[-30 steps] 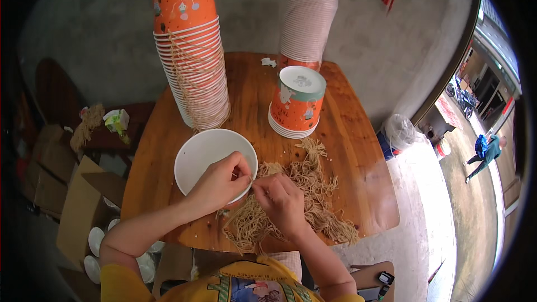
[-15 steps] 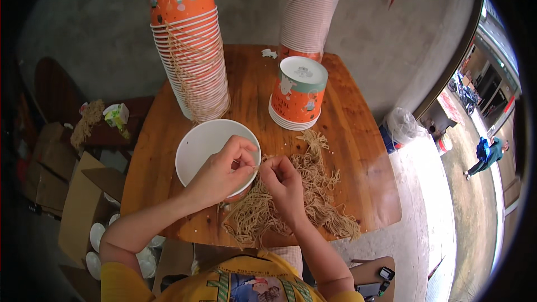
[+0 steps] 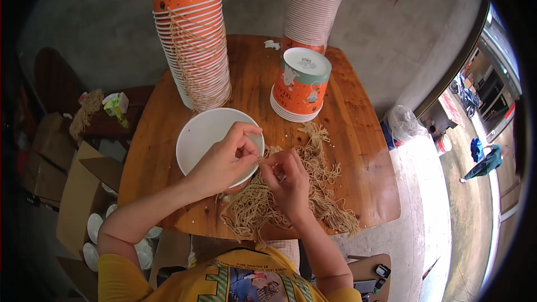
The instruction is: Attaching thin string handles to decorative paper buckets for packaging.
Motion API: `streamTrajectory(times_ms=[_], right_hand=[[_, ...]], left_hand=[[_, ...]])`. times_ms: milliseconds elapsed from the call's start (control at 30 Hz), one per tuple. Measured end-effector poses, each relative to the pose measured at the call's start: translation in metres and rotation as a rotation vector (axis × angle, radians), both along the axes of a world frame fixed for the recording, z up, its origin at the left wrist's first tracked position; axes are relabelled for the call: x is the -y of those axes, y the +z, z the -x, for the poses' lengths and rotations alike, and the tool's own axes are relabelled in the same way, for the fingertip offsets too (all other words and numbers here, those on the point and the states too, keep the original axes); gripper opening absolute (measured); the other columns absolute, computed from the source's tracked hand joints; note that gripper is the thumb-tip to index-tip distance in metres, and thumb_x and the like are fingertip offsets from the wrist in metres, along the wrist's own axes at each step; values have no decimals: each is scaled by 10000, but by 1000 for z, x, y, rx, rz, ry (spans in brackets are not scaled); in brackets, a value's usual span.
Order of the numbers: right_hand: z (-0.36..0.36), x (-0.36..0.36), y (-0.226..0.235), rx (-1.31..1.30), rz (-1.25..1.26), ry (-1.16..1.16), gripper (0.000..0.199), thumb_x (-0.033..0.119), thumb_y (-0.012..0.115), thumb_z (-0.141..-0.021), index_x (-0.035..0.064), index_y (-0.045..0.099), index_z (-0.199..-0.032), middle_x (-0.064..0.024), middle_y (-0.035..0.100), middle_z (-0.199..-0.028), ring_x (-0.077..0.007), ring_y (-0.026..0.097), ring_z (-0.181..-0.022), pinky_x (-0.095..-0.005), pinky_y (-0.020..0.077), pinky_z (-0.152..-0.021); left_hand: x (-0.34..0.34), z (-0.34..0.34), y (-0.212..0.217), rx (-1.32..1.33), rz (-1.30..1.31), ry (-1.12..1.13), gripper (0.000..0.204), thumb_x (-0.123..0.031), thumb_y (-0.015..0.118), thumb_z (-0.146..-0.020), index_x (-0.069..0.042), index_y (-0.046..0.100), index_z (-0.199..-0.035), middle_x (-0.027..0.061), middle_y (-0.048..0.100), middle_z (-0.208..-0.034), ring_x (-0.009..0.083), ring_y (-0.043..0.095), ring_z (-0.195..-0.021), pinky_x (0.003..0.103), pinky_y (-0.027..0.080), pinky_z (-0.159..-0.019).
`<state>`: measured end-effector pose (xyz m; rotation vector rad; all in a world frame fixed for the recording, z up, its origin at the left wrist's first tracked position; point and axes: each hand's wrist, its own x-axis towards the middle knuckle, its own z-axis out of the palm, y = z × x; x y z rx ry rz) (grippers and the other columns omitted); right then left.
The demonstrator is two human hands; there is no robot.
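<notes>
wood: brown counter (image 3: pixel 358 134), rounded edge, carries everything I work on.
twine: tan heap of cut string pieces (image 3: pixel 302 196) lies loose on the counter in front of me, between the bowl and the right edge.
left hand (image 3: pixel 224 159): over the near rim of the white bowl (image 3: pixel 210 134), fingers (image 3: pixel 249 134) pinched narrow on a few strands of the string.
right hand (image 3: pixel 288 182): on top of the heap, just beside my left, fingers curled in tight on the same strands; I can't tell how many I hold.
step: my read is I'm teasing a small bunch free of the tangle.
how to do it well: keep both pinches close together, draw the strands out along their length, not sideways, so the heap doesn't drag with them; keep the count small.
in the way: bowl rim sits right under my left wrist, easy to tip; loose ends of the heap reach the near counter edge and could slide off.
around: tall stack of orange paper cups (image 3: pixel 193 39) behind the bowl, some string draped on it; short upturned cup stack (image 3: pixel 299 86) to its right; pale cup stack (image 3: pixel 316 3) further back.
off counter: cardboard boxes (image 3: pixel 78 190) and white lids on the floor to my left; a person (image 3: pixel 484 159) walks well apart on the right.
</notes>
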<state>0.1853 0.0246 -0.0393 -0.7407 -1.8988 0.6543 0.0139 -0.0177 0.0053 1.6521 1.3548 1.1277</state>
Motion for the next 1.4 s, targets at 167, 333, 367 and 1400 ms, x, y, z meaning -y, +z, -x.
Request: streamTrajectory(times_ms=[167, 333, 367, 1400], right_hand=[[-1, 0, 0, 0, 67, 39, 148, 40, 709, -836, 21, 584, -914, -71, 579, -869, -165, 588, -647, -279, 487, -573], [-1, -2, -3, -79, 261, 101, 140, 43, 703, -840, 20, 601, -934, -57, 582, -881, -134, 572, -645, -264, 479, -579], [-1, -2, -2, -79, 261, 101, 140, 43, 703, -840, 20, 601, -934, -57, 582, -881, -134, 572, -645, -264, 479, -579], [-10, -4, 6, -2, 70, 78, 165, 52, 708, -833, 34, 586, -943, -67, 596, -879, -152, 599, -650, -272, 492, -562]], left_hand=[[0, 0, -2, -13, -15, 4, 399, 14, 575, -919, -46, 401, -1274, 41, 588, -896, 114, 581, -851, 272, 461, -808], [3, -1, 5, -112, -43, 6, 392, -8, 586, -923, -39, 411, -1273, 60, 596, -889, 142, 600, -839, 296, 482, -800], [3, -1, 5, -112, -43, 6, 392, -8, 586, -923, -39, 411, -1273, 60, 596, -889, 142, 600, -839, 296, 482, -800], [-1, -8, 9, -437, -332, -49, 381, -18, 592, -905, -26, 427, -1248, 86, 575, -864, 228, 603, -790, 352, 507, -745]])
